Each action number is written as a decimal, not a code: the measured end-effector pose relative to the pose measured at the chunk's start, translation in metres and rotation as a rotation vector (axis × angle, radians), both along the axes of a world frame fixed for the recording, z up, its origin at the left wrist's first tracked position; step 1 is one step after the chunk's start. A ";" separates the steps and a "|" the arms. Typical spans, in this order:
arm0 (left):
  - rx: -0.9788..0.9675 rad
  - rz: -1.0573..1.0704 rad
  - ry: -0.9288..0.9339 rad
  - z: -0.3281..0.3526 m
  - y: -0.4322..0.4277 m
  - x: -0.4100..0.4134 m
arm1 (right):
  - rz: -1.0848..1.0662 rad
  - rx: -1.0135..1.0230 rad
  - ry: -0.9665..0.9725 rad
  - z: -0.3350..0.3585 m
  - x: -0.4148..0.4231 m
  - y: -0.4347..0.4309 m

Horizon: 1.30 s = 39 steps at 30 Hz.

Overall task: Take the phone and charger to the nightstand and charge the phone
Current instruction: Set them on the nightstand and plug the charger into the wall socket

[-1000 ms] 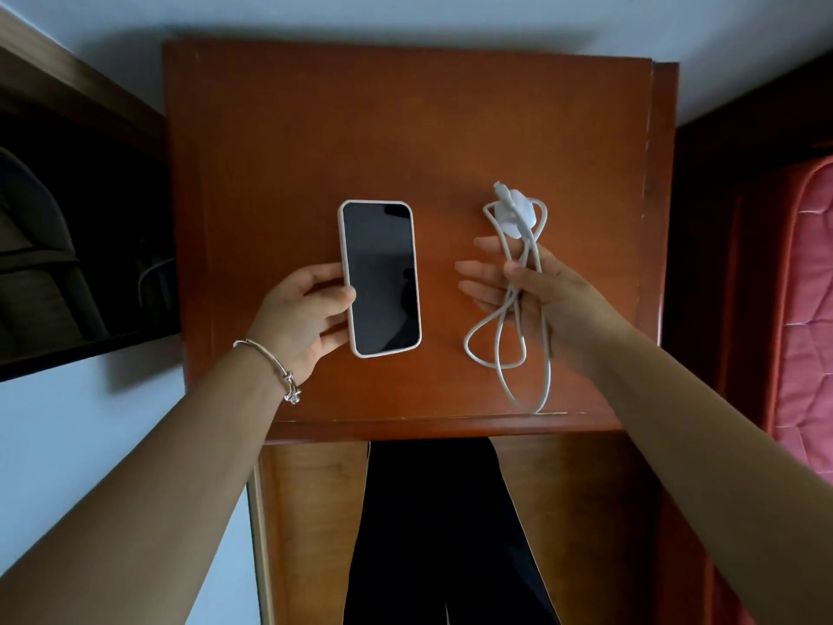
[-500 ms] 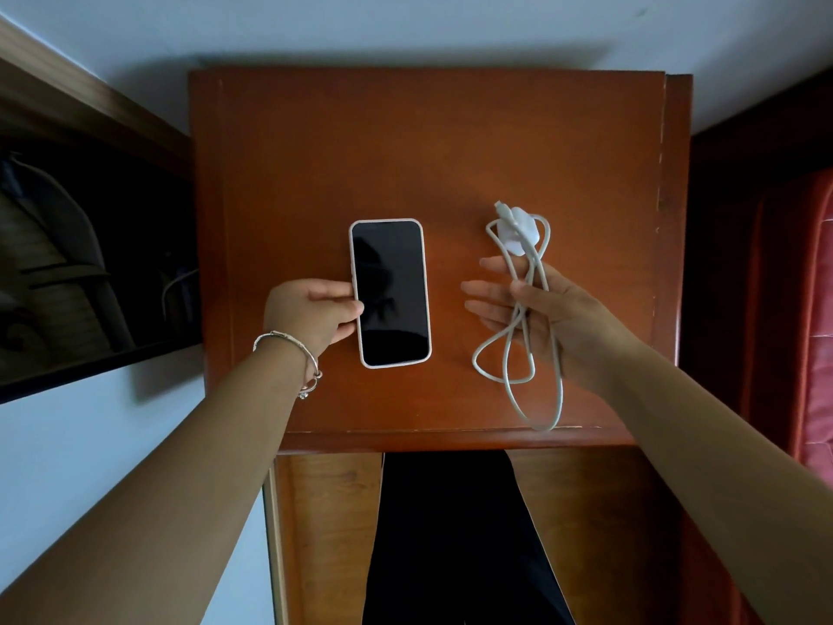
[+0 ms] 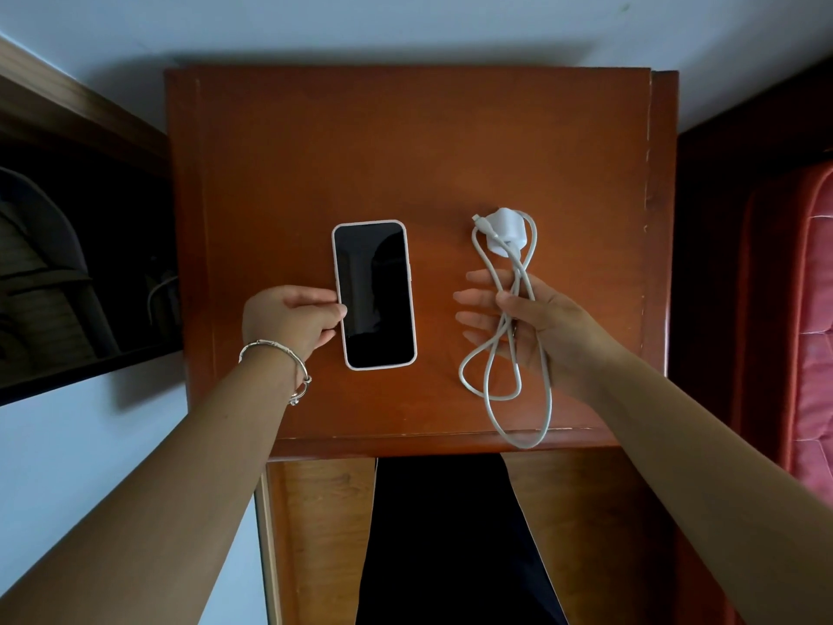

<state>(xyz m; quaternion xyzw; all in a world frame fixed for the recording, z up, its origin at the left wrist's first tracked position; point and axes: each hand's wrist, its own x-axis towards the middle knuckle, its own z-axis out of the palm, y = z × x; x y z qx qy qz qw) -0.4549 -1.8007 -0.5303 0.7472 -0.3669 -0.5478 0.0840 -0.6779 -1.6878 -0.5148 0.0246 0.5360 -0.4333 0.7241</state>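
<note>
A phone with a dark screen and pale case lies flat near the middle of the reddish wooden nightstand. My left hand touches its left edge, fingers curled and thumb at the edge. My right hand pinches the looped white cable of the charger between thumb and palm, fingers spread. The white charger plug sits at the top of the loops, just beyond my fingertips. The cable's lower loop hangs over the nightstand's front edge.
A dark mirror or glass panel in a wooden frame stands to the left. A red quilted mattress lies to the right. A pale wall runs behind the nightstand. Dark clothing on my legs shows below its front edge.
My left hand's fingers have slid off the phone toward its left edge. The view has shifted, so the nightstand sits lower in frame. My right hand still holds the cable.
</note>
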 end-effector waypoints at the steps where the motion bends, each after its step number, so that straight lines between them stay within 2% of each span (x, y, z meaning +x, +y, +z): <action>1: -0.019 0.003 -0.010 0.001 0.000 0.000 | 0.006 0.005 0.004 0.000 0.000 0.001; 4: -0.092 0.058 0.007 0.006 -0.004 -0.001 | 0.028 0.005 0.017 0.001 -0.002 0.002; 7: -0.121 0.061 0.102 0.014 -0.012 0.000 | 0.066 -0.004 0.039 0.004 -0.006 0.000; 10: -0.060 0.061 0.178 0.018 -0.018 -0.001 | 0.067 -0.002 0.046 0.006 -0.010 -0.005; 13: 0.032 0.042 0.237 0.019 -0.021 0.001 | 0.028 0.008 -0.029 0.007 -0.012 -0.004; 17: 0.099 0.016 0.315 0.020 -0.020 0.003 | -0.001 0.084 -0.105 0.004 -0.009 0.004; 20: 0.113 -0.002 0.322 0.019 -0.018 0.001 | 0.031 0.144 -0.091 0.000 -0.009 0.008; 26: 0.111 -0.010 0.323 0.019 -0.021 -0.007 | 0.103 0.325 0.160 -0.004 -0.010 0.010; 31: 0.127 -0.022 0.295 0.017 -0.018 -0.003 | 0.132 0.301 0.423 -0.010 -0.009 0.004; 36: 0.147 -0.005 0.284 0.015 -0.015 0.005 | 0.203 0.245 0.532 -0.015 -0.008 -0.011; 38: 0.148 -0.003 0.286 0.014 -0.014 0.005 | 0.352 0.221 0.672 -0.016 -0.009 -0.014; 39: 0.149 -0.001 0.288 0.014 -0.014 0.006 | 0.505 0.196 0.830 -0.017 -0.010 -0.014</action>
